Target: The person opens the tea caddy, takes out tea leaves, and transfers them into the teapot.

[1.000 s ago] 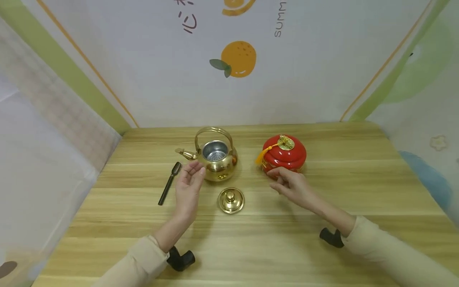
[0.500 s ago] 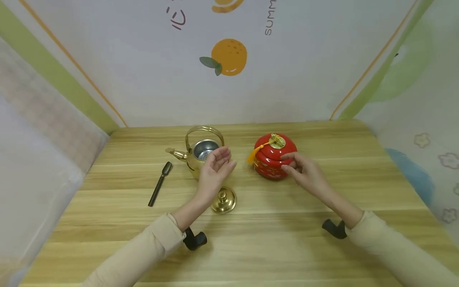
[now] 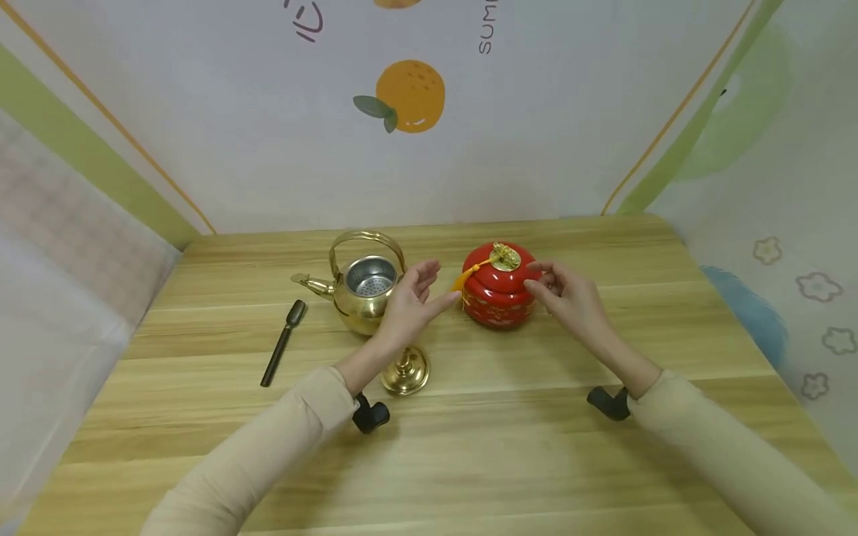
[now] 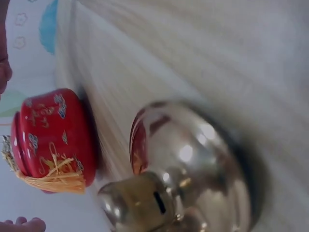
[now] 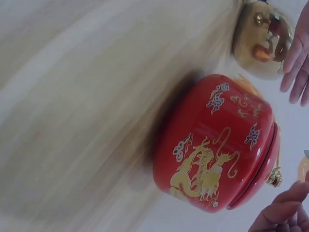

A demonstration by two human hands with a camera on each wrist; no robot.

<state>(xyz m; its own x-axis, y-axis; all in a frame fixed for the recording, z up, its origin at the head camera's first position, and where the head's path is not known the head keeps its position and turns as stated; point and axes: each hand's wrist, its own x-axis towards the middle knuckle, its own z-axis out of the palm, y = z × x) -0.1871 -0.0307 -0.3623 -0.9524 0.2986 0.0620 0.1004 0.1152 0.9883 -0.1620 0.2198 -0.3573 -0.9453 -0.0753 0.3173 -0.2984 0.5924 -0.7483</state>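
Note:
A red lidded jar (image 3: 499, 301) with gold dragon decoration, a gold knob and an orange tassel stands on the table, its lid on. My left hand (image 3: 410, 304) is at its left, fingers extended and thumb near the tassel, holding nothing. On the jar's other side my right hand (image 3: 571, 301) hovers with loosely bent fingers, thumb and index tip by the lid's edge. A brass teapot (image 3: 362, 309) stands uncovered, its perforated strainer showing, partly behind my left hand. The brass teapot lid (image 4: 203, 154) lies on the table below my left wrist, knob up.
A dark tea scoop (image 3: 284, 342) lies left of the teapot on the wooden table (image 3: 482, 461). Black wrist-camera mounts (image 3: 370, 414) hang below both sleeves. A white printed cloth (image 3: 523, 149) rises behind the table's back edge.
My left hand has moved right, from in front of the teapot to beside the jar's tassel. My right hand has risen along the jar's right side toward its lid. The view has shifted slightly right.

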